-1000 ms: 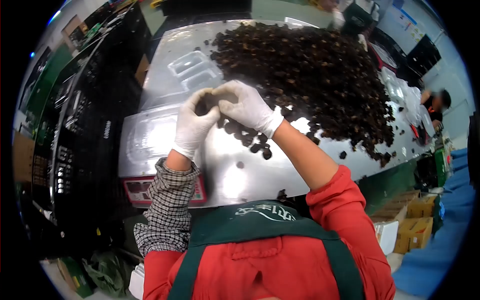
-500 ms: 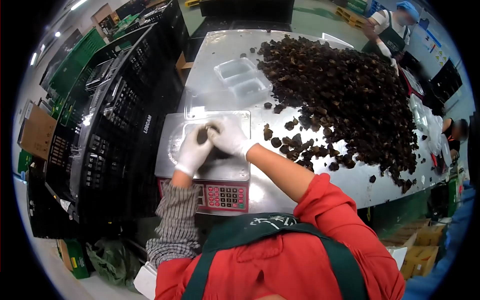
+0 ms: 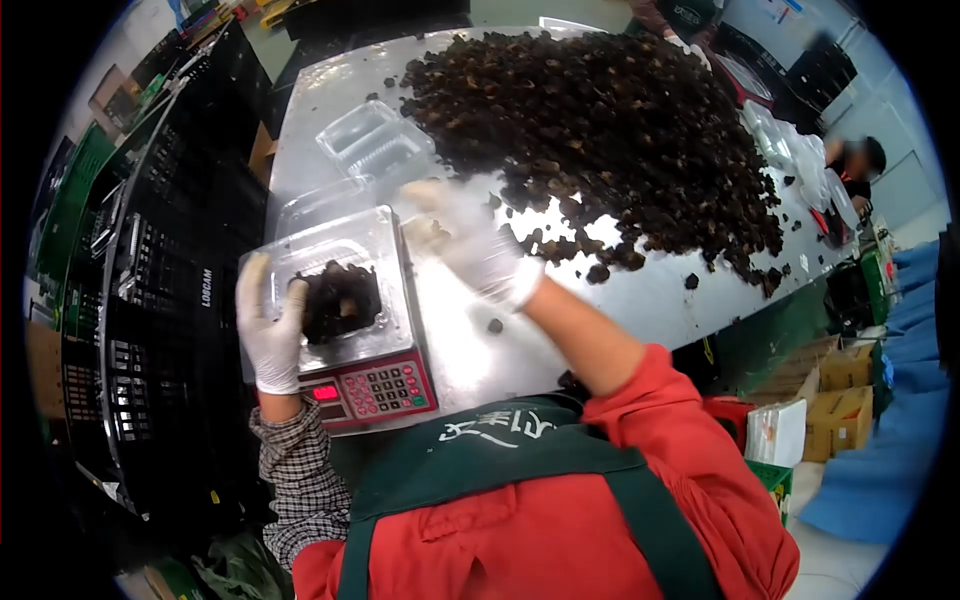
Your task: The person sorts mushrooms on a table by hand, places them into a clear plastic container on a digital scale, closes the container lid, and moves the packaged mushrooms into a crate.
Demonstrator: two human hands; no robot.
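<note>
On the weighing scale, dark, crumpled mushroom-like pieces lie in a clear plastic tray. My left hand, in a white glove, is at the tray's left side. Its thumb and fingers are apart, with the thumb close to the dark pieces; whether it touches them I cannot tell. To the right of the scale, my gloved right hand hangs over the metal table between the tray and the big heap of the same pieces. Motion smears its fingers.
Clear plastic trays stand beyond the scale, left of the heap. Black crates are stacked along the left. A co-worker is at the far end, and another person is at the right. Cardboard boxes sit at lower right.
My hands were together over the scale and have separated. The right has moved rightward off the scale; the left is at the tray's left side. The filled tray shows now. The camera view has shifted.
</note>
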